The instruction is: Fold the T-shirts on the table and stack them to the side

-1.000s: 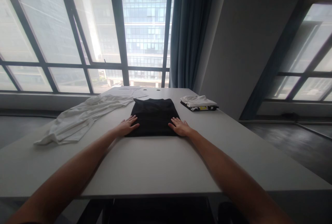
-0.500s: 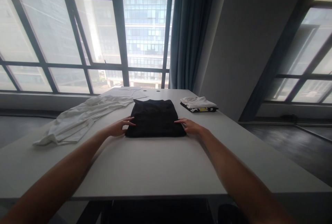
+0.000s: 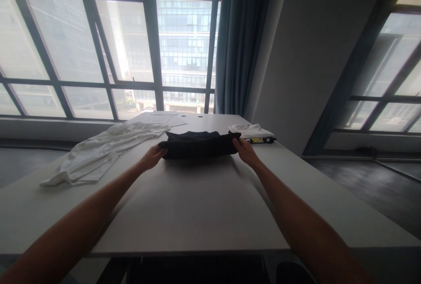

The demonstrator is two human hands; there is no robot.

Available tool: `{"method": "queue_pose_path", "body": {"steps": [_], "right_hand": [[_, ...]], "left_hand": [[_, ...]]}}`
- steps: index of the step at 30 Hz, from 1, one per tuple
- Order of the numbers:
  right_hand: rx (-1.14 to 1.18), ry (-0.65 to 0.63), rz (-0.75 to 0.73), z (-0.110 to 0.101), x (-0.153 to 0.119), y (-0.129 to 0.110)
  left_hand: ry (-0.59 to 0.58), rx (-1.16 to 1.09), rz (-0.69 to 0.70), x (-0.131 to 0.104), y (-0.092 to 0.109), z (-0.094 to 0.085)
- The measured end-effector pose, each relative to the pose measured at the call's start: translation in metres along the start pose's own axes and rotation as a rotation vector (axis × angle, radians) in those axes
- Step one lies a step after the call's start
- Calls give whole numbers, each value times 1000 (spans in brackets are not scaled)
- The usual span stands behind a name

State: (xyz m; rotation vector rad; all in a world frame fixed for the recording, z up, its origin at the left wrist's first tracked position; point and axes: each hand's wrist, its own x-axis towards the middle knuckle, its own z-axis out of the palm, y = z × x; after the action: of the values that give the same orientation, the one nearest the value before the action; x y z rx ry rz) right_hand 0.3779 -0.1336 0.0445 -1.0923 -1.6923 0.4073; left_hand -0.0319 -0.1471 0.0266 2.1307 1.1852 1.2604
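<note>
A folded black garment (image 3: 200,147) is between my two hands in the middle of the white table (image 3: 194,209). Its near edge is raised off the tabletop, with a shadow beneath it, while the far part lies behind. My left hand (image 3: 154,157) grips its left corner, and my right hand (image 3: 246,150) pinches the right corner with the thumb on the near side. The fingers of both hands are partly hidden behind the cloth. What kind of garment it is, I cannot tell.
Loose white clothing (image 3: 108,148) is spread along the table's left side. A small stack of folded clothes, white on top (image 3: 251,131) with a black, white and yellow patterned piece below, lies at the right edge. Beyond stand windows and a blue curtain (image 3: 241,43).
Both hands have gone from resting at the sides of the flat black garment to gripping its near corners. That near edge has come up and away from me.
</note>
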Motion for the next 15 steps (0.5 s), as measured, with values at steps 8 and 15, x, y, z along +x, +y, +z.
{"method": "queue_pose_path", "body": {"steps": [8, 15], "right_hand": [[-17, -17, -23, -5, -1, -10], [216, 134, 1, -28, 4, -29]], "left_hand": [[-262, 107, 44, -11, 31, 12], [2, -323, -158, 1, 40, -2]]}}
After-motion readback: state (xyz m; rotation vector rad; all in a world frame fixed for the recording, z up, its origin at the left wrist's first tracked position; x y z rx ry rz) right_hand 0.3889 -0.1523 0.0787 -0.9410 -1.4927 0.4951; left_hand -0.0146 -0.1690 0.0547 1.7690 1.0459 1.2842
